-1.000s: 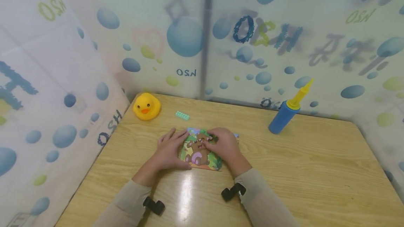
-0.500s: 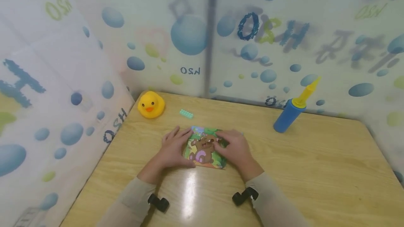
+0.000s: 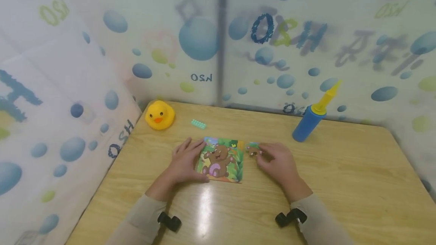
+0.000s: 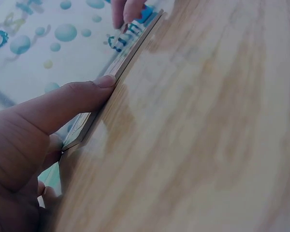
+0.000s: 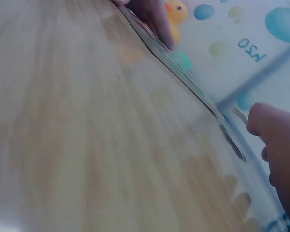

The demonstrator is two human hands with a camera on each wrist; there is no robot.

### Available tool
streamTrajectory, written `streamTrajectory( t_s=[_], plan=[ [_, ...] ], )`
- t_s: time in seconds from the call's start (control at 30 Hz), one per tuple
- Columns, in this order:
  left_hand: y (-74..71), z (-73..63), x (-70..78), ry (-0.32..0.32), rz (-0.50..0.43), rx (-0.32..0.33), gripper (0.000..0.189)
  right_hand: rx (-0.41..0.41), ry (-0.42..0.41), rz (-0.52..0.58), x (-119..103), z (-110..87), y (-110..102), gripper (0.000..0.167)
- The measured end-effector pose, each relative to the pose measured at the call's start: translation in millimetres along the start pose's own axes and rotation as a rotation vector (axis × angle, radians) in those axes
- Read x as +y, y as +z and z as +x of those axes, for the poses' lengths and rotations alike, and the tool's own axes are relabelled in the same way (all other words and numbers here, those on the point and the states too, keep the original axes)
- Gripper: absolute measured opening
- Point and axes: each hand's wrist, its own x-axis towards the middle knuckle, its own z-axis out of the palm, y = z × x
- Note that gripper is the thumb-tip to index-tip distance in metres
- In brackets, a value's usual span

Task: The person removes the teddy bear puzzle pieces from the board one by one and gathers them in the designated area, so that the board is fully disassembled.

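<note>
Your right grip (image 3: 281,165) is clamped on the piece (image 3: 253,150). Your left grip (image 3: 185,165), thumb and fingers apart, touches the puzzle (image 3: 221,162)

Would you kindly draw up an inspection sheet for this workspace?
Surface: wood-grain table, with a bright reflection near the front.
Job's things: bear picture board, lying flat; small picture piece, right of it and apart.
Clutter: yellow duck, mint studded block, blue cylinder with yellow tip.
Grippers: left hand touches the board's left side; right hand pinches the piece.
Cables: nothing seen.
Surroundings: walls printed with bubbles and lettering.
</note>
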Motion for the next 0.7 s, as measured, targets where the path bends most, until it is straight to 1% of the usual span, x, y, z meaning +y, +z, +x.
streamTrajectory(
  t_s=[0.2, 0.33, 0.43, 0.53, 0.6, 0.7],
  plan=[
    [-1.7, 0.0, -0.6, -0.003, -0.005, -0.007, 0.129, 0.003, 0.094, -0.048, 16.7, -14.2, -24.2, 0.029],
    [-1.9, -0.1, -0.5, -0.005, -0.009, -0.013, 0.128, 0.014, 0.121, -0.061, 22.2, -18.5, -34.7, 0.027],
    [-1.5, 0.0, -0.9, -0.004, -0.014, -0.012, 0.127, 0.009, 0.133, -0.063, 23.2, -19.0, -38.9, 0.026],
    [-0.9, 0.1, -1.4, -0.001, -0.014, -0.011, 0.127, -0.016, 0.152, -0.082, 22.1, -18.7, -40.6, 0.025],
    [-0.5, 0.1, -1.7, 0.002, -0.012, -0.009, 0.127, -0.041, 0.179, -0.097, 21.1, -18.4, -41.2, 0.024],
    [-0.8, -0.7, -2.0, -0.003, -0.013, -0.009, 0.127, -0.077, 0.237, -0.117, 19.6, -18.1, -41.1, 0.030]
  ],
)
